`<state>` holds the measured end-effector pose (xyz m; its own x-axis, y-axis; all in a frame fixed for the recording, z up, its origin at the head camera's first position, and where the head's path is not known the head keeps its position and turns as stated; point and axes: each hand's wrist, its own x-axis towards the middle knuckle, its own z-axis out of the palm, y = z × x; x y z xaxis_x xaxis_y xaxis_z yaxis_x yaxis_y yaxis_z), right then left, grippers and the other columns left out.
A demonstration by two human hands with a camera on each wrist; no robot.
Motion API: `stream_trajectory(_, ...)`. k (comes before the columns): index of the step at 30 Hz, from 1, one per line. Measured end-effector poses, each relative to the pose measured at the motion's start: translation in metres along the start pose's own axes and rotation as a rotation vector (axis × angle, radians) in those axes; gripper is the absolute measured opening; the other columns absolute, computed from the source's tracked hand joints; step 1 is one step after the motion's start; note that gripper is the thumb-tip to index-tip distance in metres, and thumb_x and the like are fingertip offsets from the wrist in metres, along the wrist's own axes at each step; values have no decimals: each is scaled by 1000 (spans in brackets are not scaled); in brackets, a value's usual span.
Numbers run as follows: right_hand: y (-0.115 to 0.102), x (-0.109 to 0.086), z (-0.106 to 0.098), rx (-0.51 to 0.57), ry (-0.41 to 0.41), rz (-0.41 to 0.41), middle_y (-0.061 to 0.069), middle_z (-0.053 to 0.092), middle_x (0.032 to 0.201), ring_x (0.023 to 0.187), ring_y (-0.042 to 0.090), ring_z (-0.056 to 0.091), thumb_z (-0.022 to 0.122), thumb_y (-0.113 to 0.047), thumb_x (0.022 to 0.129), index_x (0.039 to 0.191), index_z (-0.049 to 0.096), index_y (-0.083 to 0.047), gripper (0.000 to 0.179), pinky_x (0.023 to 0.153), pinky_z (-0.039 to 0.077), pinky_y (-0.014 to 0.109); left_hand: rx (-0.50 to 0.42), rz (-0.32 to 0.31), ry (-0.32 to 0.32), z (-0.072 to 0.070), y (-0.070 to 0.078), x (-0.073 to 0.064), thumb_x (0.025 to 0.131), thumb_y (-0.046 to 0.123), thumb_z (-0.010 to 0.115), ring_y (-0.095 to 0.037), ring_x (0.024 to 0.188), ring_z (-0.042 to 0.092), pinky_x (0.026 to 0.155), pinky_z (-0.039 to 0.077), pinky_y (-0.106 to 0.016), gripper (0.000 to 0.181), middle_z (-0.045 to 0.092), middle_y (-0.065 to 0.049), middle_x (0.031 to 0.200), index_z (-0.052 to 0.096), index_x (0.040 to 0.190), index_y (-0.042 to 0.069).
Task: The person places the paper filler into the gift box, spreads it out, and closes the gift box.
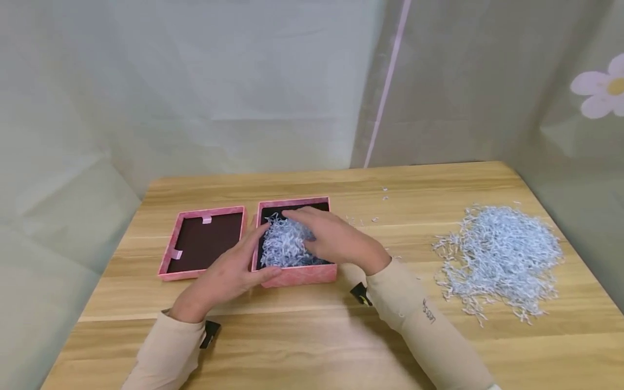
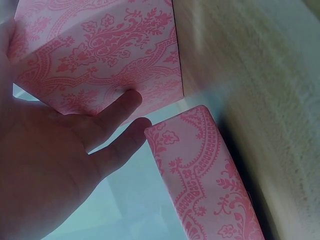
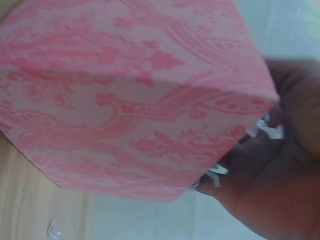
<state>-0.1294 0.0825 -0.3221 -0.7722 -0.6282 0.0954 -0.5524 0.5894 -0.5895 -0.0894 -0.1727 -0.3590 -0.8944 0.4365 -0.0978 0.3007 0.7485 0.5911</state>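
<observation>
A pink patterned box (image 1: 302, 277) with a black inside stands on the table, with pale blue shredded paper (image 1: 283, 246) heaped in it. Over the heap, inside the box, lies my right hand (image 1: 336, 235), its thumb and forefinger spread apart and touching the shreds. White strips show beside that hand (image 3: 280, 190) in the right wrist view; the box wall hides its fingertips. My left hand (image 1: 239, 268) rests against the box's left side, thumb along the front rim. In the left wrist view two nearly straight fingers (image 2: 117, 110) lie by the patterned wall.
Left of the box lies a pink lid (image 1: 168, 276), inside up, with two small pale ribbon tabs (image 1: 207, 219). A large pile of blue-white shredded paper (image 1: 507, 257) sits on the right of the wooden table (image 1: 302, 346). Loose shreds (image 1: 375, 219) are scattered between.
</observation>
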Motion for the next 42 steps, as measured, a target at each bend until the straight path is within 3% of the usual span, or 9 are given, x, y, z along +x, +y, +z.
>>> stream_trajectory(3,2,-7,-10,30,-26,-71,10,46,153,139,23,43,61,6,92,153,45,-8,64,110,38,40,5,0,4,0,1,0,88,70,62,-43,145,29,110,30,-62,103,11,-14,167,15,164,19)
stream_trajectory(12,29,-44,-50,267,290,34,7,70,119,112,23,64,58,1,98,129,68,-5,33,96,51,44,25,-7,-6,0,3,0,87,71,62,-43,146,28,111,30,-61,104,8,-13,168,16,164,18)
stream_trajectory(18,38,-50,-39,159,126,77,9,71,104,94,21,65,61,-2,99,124,70,0,27,85,55,39,29,-18,-6,1,2,-3,87,70,63,-43,146,27,111,30,-61,104,9,-13,168,16,163,17)
stream_trajectory(22,29,-41,-21,38,57,67,15,64,118,108,28,60,62,-14,101,127,70,-4,28,92,51,45,17,-14,0,1,1,-5,87,71,62,-43,146,27,111,29,-61,104,12,-15,167,16,163,16)
stream_trajectory(26,17,-28,-2,-82,-8,134,28,39,152,144,41,29,62,-39,101,137,66,-13,44,111,31,59,17,-7,4,0,0,-5,88,70,62,-43,146,28,111,30,-62,103,13,-16,167,17,163,16)
stream_trajectory(31,4,-13,11,-186,22,233,31,8,162,150,45,-2,61,-53,98,144,59,-22,56,112,17,70,16,-9,4,-1,0,-4,88,69,62,-44,145,30,109,32,-63,102,8,-13,168,16,163,17)
stream_trajectory(34,-1,-6,14,-301,86,212,31,15,162,150,46,5,68,-47,96,141,63,-22,52,112,18,69,16,-11,1,-1,0,-3,88,70,62,-43,145,30,109,32,-62,102,6,-12,168,16,163,18)
stream_trajectory(37,-3,1,15,-395,148,114,26,42,151,145,42,29,76,-37,92,132,69,-17,45,112,25,65,8,-14,2,0,0,-2,88,70,62,-42,145,30,110,32,-61,103,7,-12,168,16,163,18)
stream_trajectory(42,-4,9,12,-434,180,12,11,62,120,111,30,55,79,-30,91,125,70,-13,39,99,44,52,-9,-12,-1,1,3,0,87,71,63,-40,145,30,111,31,-60,103,11,-13,167,16,163,18)
